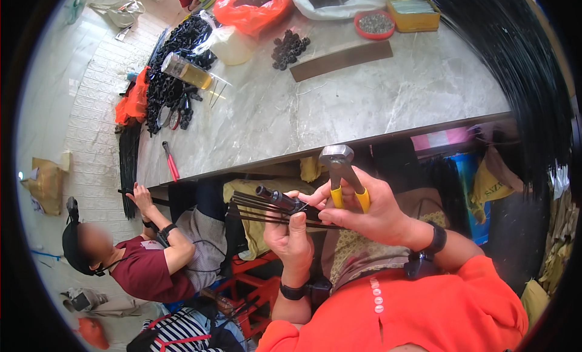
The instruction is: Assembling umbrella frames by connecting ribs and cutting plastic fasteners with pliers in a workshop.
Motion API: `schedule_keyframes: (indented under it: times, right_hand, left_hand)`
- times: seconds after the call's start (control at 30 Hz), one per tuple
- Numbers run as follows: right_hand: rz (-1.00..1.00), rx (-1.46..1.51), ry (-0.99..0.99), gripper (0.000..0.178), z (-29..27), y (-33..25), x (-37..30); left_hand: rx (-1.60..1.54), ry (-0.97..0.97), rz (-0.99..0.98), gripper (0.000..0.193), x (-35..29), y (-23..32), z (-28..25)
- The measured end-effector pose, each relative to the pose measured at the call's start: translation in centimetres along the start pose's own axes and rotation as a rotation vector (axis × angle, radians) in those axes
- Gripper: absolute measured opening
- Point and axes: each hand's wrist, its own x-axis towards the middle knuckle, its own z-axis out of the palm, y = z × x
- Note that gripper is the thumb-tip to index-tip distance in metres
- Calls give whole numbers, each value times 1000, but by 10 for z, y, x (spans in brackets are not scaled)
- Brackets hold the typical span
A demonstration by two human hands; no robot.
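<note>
My left hand (290, 240) is closed around a bundle of thin black rods (257, 211), much like umbrella ribs. A ringed black plastic hub (276, 197) sits among them, pointing up and left. My right hand (379, 209) grips end-cutting pincers (338, 158) with yellow handles, their steel jaws turned up toward the table edge. Its thumb and fingertips also reach the rods next to my left fingers. Where rods and hub join, my fingers hide the detail.
Beyond my hands lies a grey marble table (242, 127) bearing a flat brown strip (342, 60), black hubs (291, 49), a red dish (374, 24) of small metal parts and red-handled pliers (170, 161). Long black rods (509, 67) hang off the right. A co-worker (157, 261) sits left.
</note>
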Motion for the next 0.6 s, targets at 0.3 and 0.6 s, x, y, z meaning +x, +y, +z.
schedule_keyframes:
  times: [0.3, 0.6]
  right_hand:
    - [-56, -52, -31, 27, -2, 3, 1]
    - [-174, -135, 30, 29, -4, -2, 5]
  left_hand:
    - [-51, -25, -13, 40, -1, -8, -2]
    - [11, -1, 35, 40, -1, -10, 0]
